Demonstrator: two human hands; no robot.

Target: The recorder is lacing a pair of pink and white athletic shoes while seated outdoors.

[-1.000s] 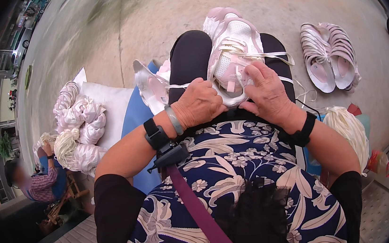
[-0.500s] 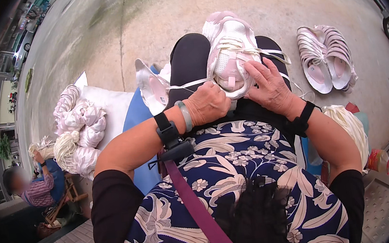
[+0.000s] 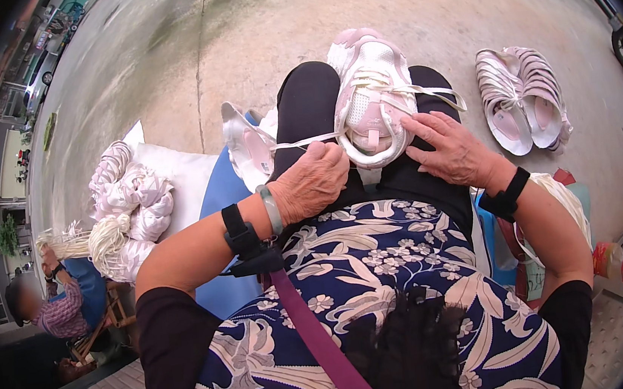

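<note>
A pink-and-white sneaker (image 3: pixel 372 104) rests on my black-trousered lap, toe pointing away. Its upper part is laced with a white shoelace (image 3: pixel 433 91), and loose lengths run out to both sides. Just left of the shoe's heel opening, my left hand (image 3: pixel 312 183) is closed, its fingertips pinched at the left length of lace; the exact grip is partly hidden. My right hand (image 3: pixel 453 151) lies open at the right side of the heel collar, fingers spread, holding nothing. Beyond my left knee is another pale shoe upper (image 3: pixel 247 146).
A tied pair of pink-and-white shoes (image 3: pixel 523 100) lies on the concrete at right. Bundled pink-white pieces (image 3: pixel 133 190) and cream laces (image 3: pixel 110 242) are at left, near a seated person (image 3: pixel 65 304). More white laces (image 3: pixel 559 202) and a plastic bottle (image 3: pixel 612 262) stand by my right arm.
My left hand has drawn back to the left, away from the shoe's heel. My right hand has shifted slightly right and down, its fingers easing off the shoe's side.
</note>
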